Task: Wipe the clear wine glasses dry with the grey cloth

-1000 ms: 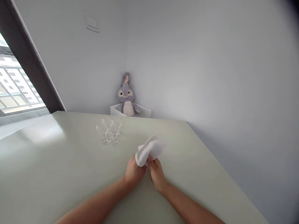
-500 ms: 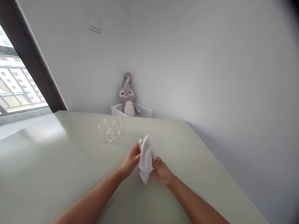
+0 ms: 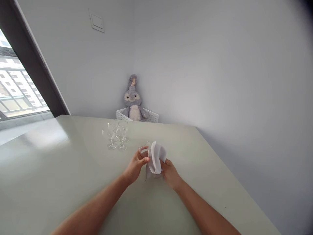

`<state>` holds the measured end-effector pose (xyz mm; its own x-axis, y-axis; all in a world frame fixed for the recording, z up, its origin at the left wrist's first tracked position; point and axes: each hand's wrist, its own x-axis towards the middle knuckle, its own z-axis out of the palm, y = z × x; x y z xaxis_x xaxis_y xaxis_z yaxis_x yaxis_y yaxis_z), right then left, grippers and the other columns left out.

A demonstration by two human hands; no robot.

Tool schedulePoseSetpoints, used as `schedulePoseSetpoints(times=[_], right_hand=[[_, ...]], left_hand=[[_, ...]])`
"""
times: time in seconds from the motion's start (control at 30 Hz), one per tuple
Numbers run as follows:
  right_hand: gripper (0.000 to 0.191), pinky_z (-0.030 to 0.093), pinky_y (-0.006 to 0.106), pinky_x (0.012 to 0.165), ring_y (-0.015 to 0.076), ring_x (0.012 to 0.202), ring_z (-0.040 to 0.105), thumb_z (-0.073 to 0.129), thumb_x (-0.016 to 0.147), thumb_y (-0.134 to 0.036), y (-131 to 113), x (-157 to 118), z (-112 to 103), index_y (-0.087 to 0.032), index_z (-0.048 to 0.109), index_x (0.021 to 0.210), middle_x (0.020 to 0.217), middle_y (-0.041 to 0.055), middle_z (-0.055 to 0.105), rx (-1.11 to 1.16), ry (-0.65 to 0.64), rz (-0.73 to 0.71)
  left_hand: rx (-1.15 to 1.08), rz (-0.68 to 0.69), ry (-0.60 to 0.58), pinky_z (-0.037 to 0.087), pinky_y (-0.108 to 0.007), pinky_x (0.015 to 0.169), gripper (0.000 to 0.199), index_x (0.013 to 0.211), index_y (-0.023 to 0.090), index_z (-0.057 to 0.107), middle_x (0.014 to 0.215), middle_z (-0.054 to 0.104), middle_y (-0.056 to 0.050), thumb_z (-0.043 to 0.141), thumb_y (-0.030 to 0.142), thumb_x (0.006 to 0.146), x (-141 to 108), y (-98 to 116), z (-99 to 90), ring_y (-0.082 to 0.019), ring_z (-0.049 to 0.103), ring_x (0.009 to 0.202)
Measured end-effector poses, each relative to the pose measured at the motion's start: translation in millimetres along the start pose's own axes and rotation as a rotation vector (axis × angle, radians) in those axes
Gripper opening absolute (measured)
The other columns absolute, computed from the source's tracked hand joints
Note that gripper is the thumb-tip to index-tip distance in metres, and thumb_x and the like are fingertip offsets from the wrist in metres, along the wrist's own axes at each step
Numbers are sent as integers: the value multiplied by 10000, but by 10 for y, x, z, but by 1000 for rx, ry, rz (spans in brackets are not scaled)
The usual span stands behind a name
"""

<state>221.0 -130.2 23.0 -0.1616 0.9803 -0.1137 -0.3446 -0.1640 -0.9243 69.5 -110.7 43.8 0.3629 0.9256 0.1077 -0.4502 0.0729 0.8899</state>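
Over the table, my left hand [image 3: 137,163] grips a clear wine glass [image 3: 144,148] by its bowl, the rim tipped up and to the left. A white cloth [image 3: 157,155] is bunched around the glass's lower part and hides most of it. My right hand [image 3: 170,173] is closed on the cloth from the right, its fingertips tucked out of sight in the folds. Part of the glass's foot shows faintly under the cloth. Farther back on the left, several clear wine glasses [image 3: 122,137] stand upright, close together.
The pale green table [image 3: 73,176] carries everything. Beyond its far edge a grey plush rabbit [image 3: 134,112] sits in a white perforated basket [image 3: 152,117] in the wall corner. A window [image 3: 22,85] with a dark frame is at the left, and a light switch [image 3: 97,22] on the wall.
The glass has tilted left, so more of its bowl shows in my left hand. The cloth's hanging end has gathered up and shifted right with my right hand.
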Motion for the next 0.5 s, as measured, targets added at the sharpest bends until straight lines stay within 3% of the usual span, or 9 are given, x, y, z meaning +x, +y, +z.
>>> schedulePoseSetpoints(times=[0.13,0.23,0.33,0.4,0.5], right_hand=[[315,382,254,537,135,577,492,632,662,-446,-133,92,-199,-158,592,784,646,12,579,8,260,-165],[257,383,254,559,141,610,498,622,675,-407,-265,130,-380,-169,596,771,650,2,582,-8,327,-293],[219,374,248,566,135,607,490,642,669,-366,-317,113,-431,-153,597,694,617,-7,567,-166,213,-275],[266,382,253,566,149,632,513,644,671,-387,-273,75,-350,-153,615,795,672,6,591,-262,63,-168],[423,406,279,596,170,670,546,591,701,-476,-115,13,-136,-170,592,995,763,35,623,-234,-104,-52]], left_hand=[[-70,33,118,408,-387,856,489,1081,229,437,1121,553,-94,683,308,665,47,25,-83,-233,560,985],[-80,148,221,407,-428,877,489,1064,251,408,1143,523,-79,687,274,662,80,91,-130,-244,565,998],[-36,268,291,409,-435,886,521,1058,270,391,1129,521,-60,703,261,641,76,124,-112,-244,568,999],[-23,309,269,412,-437,886,540,1057,278,381,1123,517,-54,712,264,630,42,91,-54,-248,566,1003],[-17,292,188,420,-437,884,565,1071,280,361,1147,486,-61,713,253,629,-42,-16,75,-262,546,1032]])
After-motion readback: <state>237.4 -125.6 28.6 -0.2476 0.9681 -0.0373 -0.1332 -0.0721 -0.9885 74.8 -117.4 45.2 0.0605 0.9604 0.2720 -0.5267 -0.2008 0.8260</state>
